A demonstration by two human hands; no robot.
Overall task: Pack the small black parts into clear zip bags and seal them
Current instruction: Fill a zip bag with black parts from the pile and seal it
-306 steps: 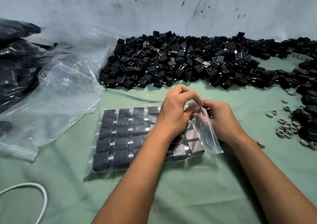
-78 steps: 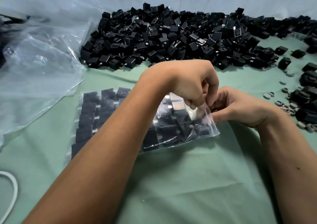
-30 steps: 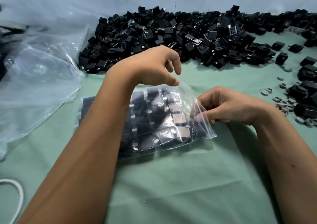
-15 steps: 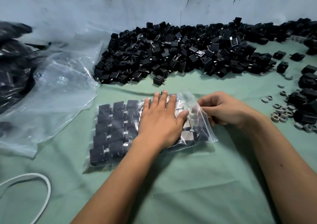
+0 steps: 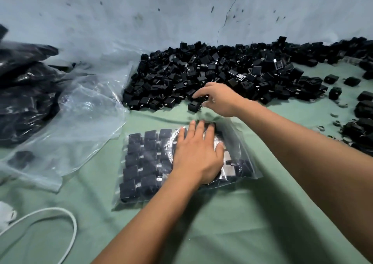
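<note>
While left hand (image 5: 198,156) flattens glossy zip bag (image 5: 141,162), right hand (image 5: 220,99) seemingly pinches boxy black part (image 5: 198,98)

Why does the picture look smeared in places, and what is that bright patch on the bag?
Head view: the right hand reaching into the pile is motion-blurred; glare shines off the zip bag beside the left hand; wide-angle lens bends the edges.
</note>
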